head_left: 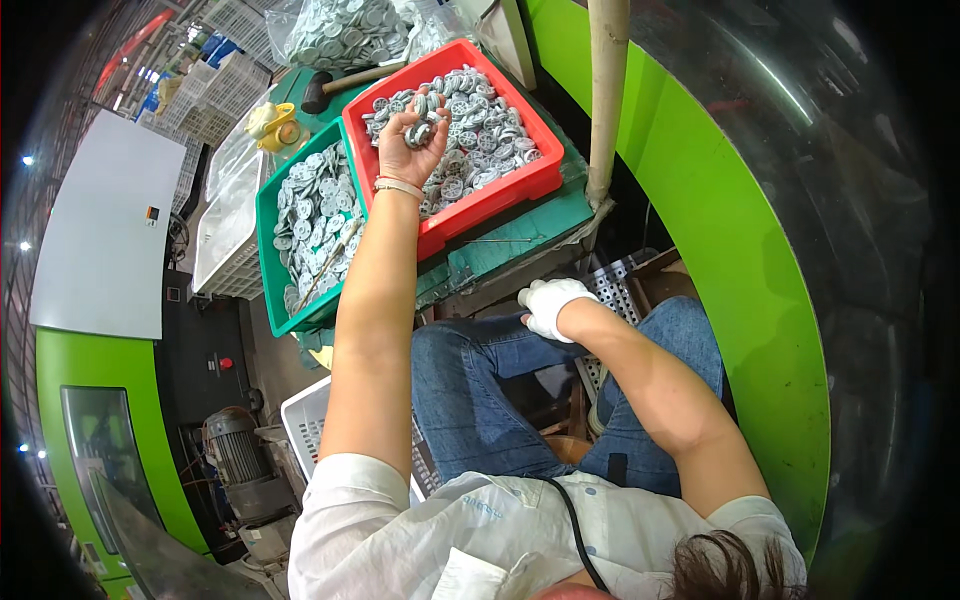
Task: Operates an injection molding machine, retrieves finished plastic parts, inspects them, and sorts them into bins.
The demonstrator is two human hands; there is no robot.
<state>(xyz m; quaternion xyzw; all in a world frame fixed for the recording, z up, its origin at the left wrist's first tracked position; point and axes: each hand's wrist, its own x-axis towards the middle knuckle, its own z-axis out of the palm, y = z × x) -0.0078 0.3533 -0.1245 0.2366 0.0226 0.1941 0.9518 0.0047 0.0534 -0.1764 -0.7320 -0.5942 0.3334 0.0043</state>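
My left hand (413, 143) reaches over a red plastic bin (490, 215), its fingers curled around several small grey wheel-like plastic parts (421, 128). Many similar round grey parts (482, 125) with spoked faces fill the red bin below it. To its left, touching it, a green bin (268, 240) holds flatter grey discs (318, 215), and a thin stick lies across these. My right hand (556, 306), in a white glove with bare fingertips, is low above my thigh, near the bench's front edge. Its fingers look curled in; whatever they may hold is hidden.
A hammer (316, 94) and a yellow container (270, 127) are behind the green bin. Clear bags of grey parts (345, 35) stand at the back. A wooden post (606, 100) rises at the bench's right corner, beside a green machine panel (730, 240). White crates (228, 235) stand left.
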